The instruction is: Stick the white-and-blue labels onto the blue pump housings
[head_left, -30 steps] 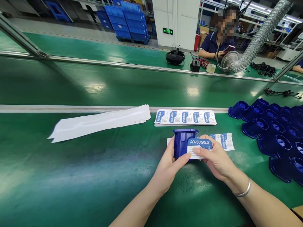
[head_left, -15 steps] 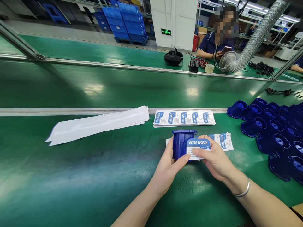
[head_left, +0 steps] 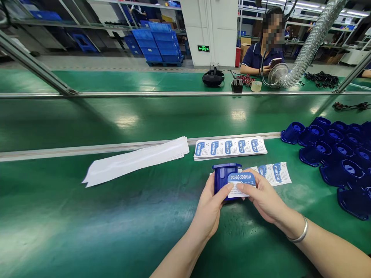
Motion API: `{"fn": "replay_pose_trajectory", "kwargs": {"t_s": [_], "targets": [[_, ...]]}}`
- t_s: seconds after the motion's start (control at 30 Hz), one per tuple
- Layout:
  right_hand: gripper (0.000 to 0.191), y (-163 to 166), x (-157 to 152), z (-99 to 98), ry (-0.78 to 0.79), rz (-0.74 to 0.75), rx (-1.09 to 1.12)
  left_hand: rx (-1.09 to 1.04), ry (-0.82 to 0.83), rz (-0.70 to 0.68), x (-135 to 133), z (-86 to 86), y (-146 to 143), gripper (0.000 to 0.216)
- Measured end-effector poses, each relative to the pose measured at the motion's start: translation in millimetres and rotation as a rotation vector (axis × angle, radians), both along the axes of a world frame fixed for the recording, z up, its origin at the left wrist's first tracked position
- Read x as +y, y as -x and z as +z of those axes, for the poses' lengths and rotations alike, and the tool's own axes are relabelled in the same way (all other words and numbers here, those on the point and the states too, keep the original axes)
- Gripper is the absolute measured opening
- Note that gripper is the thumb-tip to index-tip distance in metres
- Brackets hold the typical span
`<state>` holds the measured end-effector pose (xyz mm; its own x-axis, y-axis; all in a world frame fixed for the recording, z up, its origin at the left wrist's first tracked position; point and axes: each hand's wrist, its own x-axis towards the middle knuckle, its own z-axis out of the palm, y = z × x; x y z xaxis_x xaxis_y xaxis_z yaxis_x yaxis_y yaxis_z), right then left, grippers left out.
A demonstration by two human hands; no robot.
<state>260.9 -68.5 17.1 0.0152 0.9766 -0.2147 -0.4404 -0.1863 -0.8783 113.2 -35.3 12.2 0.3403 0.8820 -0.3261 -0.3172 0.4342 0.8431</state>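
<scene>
My left hand [head_left: 209, 208] is wrapped round a dark blue plastic housing [head_left: 220, 178], which stands upright with its flanged end at the top. Between the fingers and thumb of my right hand [head_left: 266, 199] is a blue-and-white label [head_left: 242, 178] printed DC52Q-5000L/H. The label's left part lies against the housing's face, and its right part reaches past the housing's side. Both thumbs press on the label; how much of it sticks is hidden. Behind my right hand lies a strip of similar labels [head_left: 278, 173], partly covered.
Beyond the hands lie a stack of label sheets [head_left: 230, 148] and several blank white strips [head_left: 139, 161]. Many blue housings [head_left: 315, 148] stand at the right. A metal rail [head_left: 179, 94] crosses the green bench. Across it, a person [head_left: 252, 58] sits by a flexible duct [head_left: 307, 50].
The view has shifted, so the bench things appear slightly moved. My left thumb has come closer to the right one on the label. Both hands keep their hold.
</scene>
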Motion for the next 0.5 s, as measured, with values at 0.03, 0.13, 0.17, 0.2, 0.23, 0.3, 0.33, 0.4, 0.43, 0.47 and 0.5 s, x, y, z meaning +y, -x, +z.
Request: {"fn": "replay_pose_trajectory", "kwargs": {"t_s": [0.03,0.13,0.17,0.2,0.23,0.3,0.33,0.4,0.43,0.47,0.5], "targets": [[0.037,-3,2,1.3,0.017,-0.002,0.025,-0.008,-0.005,-0.021,-1,1.0,1,0.059],[0.038,-10,7,3.0,0.052,0.0,0.084,-0.025,-0.023,-0.056,-3,5.1,1,0.07],[0.038,-12,8,2.9,0.052,-0.001,0.09,-0.027,-0.033,-0.062,-4,6.6,1,0.072],[0.038,-13,8,2.8,0.049,-0.003,0.09,-0.026,-0.044,-0.064,-5,7.8,1,0.073],[0.038,-14,8,2.7,0.044,-0.005,0.088,-0.022,-0.056,-0.063,-6,8.7,0,0.074],[0.038,-14,8,3.6,0.041,-0.004,0.081,-0.008,-0.075,-0.054,-7,9.3,-2,0.075],[0.038,-15,8,4.7,0.04,0.003,0.078,0.002,-0.081,-0.047,-7,9.1,-2,0.076],[0.038,-15,9,7.4,0.034,0.022,0.062,0.025,-0.093,-0.037,-8,8.0,-4,0.077],[0.038,-16,9,8.8,0.029,0.031,0.043,0.038,-0.102,-0.036,-8,7.4,-4,0.077],[0.037,-17,9,9.8,0.021,0.039,0.012,0.052,-0.114,-0.035,-8,6.8,-4,0.076],[0.036,-18,9,10.5,0.005,0.04,-0.04,0.067,-0.125,-0.035,-8,6.3,-4,0.076]]}}
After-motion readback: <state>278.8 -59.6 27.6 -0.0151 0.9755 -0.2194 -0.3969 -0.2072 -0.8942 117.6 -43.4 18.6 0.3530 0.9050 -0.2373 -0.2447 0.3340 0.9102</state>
